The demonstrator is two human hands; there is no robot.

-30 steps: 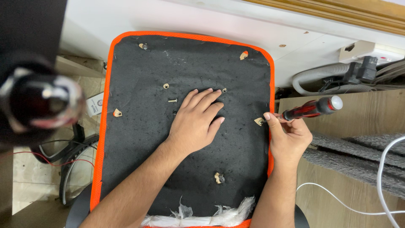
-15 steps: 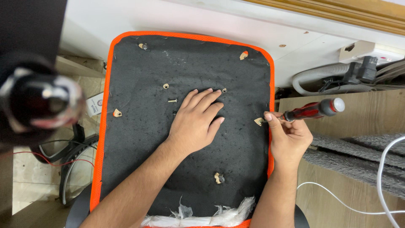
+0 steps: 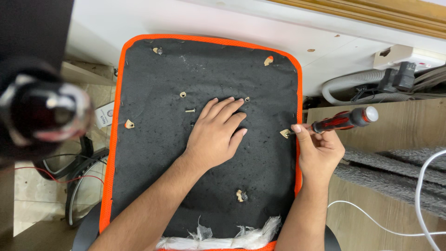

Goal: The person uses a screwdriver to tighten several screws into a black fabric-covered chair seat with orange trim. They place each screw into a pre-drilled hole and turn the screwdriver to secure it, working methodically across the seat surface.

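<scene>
An upturned chair seat (image 3: 153, 153), black fabric with an orange mesh rim, fills the middle of the view. My left hand (image 3: 214, 135) lies flat on its centre, fingers spread. My right hand (image 3: 318, 151) grips a red and black screwdriver (image 3: 344, 119) lying almost level, its tip at a torn screw hole (image 3: 285, 133) by the seat's right edge. A loose screw (image 3: 190, 110) lies just left of my left fingertips. Other torn holes (image 3: 240, 195) dot the fabric.
A blurred dark round object (image 3: 44, 111) looms close at the left. A white board (image 3: 232, 23) lies behind the seat. At the right are a grey corrugated hose (image 3: 346, 81), a black plug (image 3: 399, 76), a white cable (image 3: 371, 223) and wooden panels (image 3: 399, 121).
The screwdriver handle has shifted very slightly in my right hand while the tip stays at the hole. My left hand has not moved.
</scene>
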